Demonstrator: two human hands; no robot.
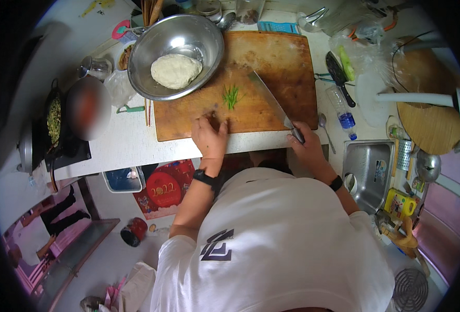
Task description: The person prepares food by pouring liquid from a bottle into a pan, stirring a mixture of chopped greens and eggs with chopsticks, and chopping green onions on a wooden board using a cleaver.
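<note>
My right hand (308, 144) grips the handle of a broad-bladed kitchen knife (271, 97). Its blade slants up and to the left across a wooden cutting board (269, 50). Left of the blade lies a small pile of chopped green stalks (231, 96), apart from it. At the board's front edge is my left hand (209, 138), fingers bent and thumb apart, with no object visible in it. A steel mixing bowl (210, 50) overlaps the board's back left corner. Inside it rests a pale lump of dough (175, 71).
Rightward are a black knife (336, 72), a plastic bottle (347, 120), a spoon (323, 124) and a steel sink (370, 187). A green peeler (130, 109) lies left of the board. Farther left stands a pan of chopped food (53, 121). A person (39, 234) is at lower left.
</note>
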